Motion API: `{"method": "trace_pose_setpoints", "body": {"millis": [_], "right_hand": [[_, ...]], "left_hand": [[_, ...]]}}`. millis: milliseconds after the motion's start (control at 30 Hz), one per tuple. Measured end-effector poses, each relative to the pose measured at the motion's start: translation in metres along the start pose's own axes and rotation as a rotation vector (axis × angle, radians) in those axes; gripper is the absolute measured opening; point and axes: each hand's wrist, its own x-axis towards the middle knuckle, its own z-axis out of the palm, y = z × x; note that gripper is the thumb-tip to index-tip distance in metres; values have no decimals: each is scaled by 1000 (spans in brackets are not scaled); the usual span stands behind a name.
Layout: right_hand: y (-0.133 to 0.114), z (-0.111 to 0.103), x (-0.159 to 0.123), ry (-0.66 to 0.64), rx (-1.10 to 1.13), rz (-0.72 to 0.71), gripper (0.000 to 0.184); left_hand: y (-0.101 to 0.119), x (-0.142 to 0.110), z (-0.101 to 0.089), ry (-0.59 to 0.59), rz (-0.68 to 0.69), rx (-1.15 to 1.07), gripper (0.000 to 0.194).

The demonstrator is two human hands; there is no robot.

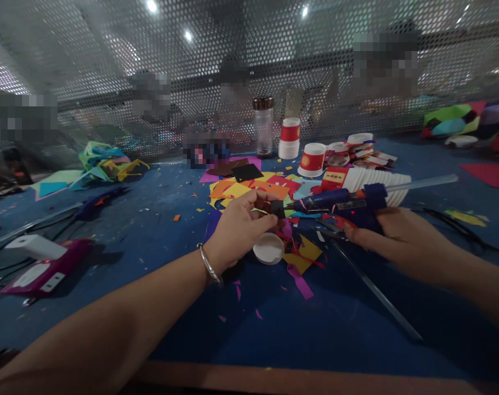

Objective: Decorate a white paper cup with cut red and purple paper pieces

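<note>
My left hand (241, 225) is closed in a pinch on a small black paper piece (277, 208), held just above the blue table (151, 230). A silver bangle circles that wrist. My right hand (387, 233) grips a blue glue gun (344, 202) whose nozzle points left, almost touching the black piece. A clear glue stick (422, 182) sticks out of the gun's back. Under my left hand lies an upturned white paper cup (268, 248) among coloured paper scraps (253, 189).
Red-and-white paper cups (313, 160), a cup stack (289, 138) and a clear jar (263, 127) stand at the back centre. A purple box (44, 269) lies left, folded coloured paper (105, 162) behind it. Cables run at right (459, 227). A perforated metal screen (233, 66) closes the far side.
</note>
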Motion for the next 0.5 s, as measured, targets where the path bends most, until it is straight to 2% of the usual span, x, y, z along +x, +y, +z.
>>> {"method": "trace_pose_setpoints", "body": {"millis": [167, 300, 400, 500], "right_hand": [[5, 5, -3, 19, 4, 28, 29], [4, -2, -4, 83, 39, 119, 33], [1, -15, -6, 148, 40, 236, 38], [10, -28, -14, 257, 15, 401, 41]], "left_hand": [[-1, 2, -3, 24, 19, 33, 30], [-1, 4, -6, 51, -16, -17, 30], [1, 3, -6, 75, -54, -29, 29], [3, 0, -7, 73, -75, -45, 31]]}}
